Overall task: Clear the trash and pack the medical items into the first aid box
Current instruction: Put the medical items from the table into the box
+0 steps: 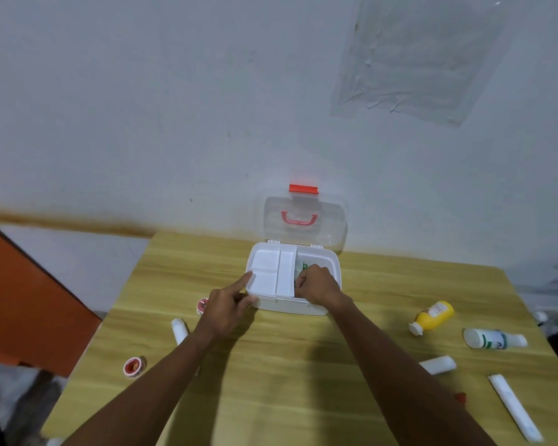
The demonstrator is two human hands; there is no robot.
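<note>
The white first aid box (331,268) stands open at the far middle of the table, its clear lid (303,220) with a red handle tipped up against the wall. A white divided tray (271,275) sits in its left half. My left hand (227,305) rests against the box's front left corner, index finger pointing at the tray's edge. My right hand (316,284) reaches into the right half, fingers curled by the tray's right edge over a green and white item (302,268); I cannot see whether it grips anything.
On the wooden table (271,365) lie two red tape rolls (133,366) (202,305) and a white gauze roll (179,329) on the left. On the right lie a yellow bottle (432,317), a white bottle (493,338), a gauze roll (438,364) and a long white wrapped item (512,408). An orange panel (29,300) stands at left.
</note>
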